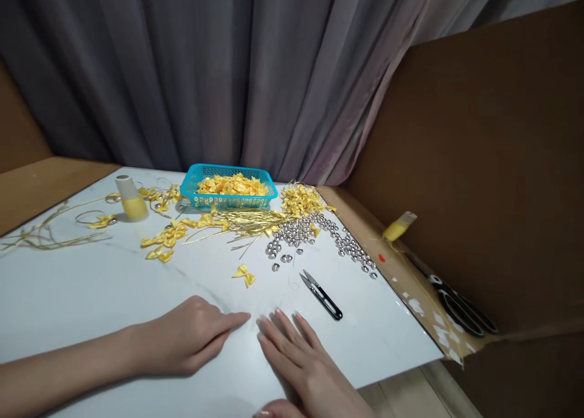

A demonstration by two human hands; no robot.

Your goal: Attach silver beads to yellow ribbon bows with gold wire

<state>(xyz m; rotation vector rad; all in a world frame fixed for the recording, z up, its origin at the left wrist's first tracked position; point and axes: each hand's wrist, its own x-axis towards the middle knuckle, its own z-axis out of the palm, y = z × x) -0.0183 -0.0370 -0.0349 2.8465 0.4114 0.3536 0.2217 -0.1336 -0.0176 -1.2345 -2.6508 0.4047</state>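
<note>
Right hand point(303, 363), wrist cropped, grip spread palm-down on bench point(104, 296). Left hand point(194, 334): index extended, curled fingers partly hidden, can't tell if pinching. Yellow bow point(244, 276) lies beyond both, near thread snips point(325, 303); heaped silver beads point(296, 231) blur together.

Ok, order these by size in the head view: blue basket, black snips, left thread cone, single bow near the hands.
1. Blue basket
2. Black snips and left thread cone: too alike to rank, with the cone farther away
3. Single bow
</note>
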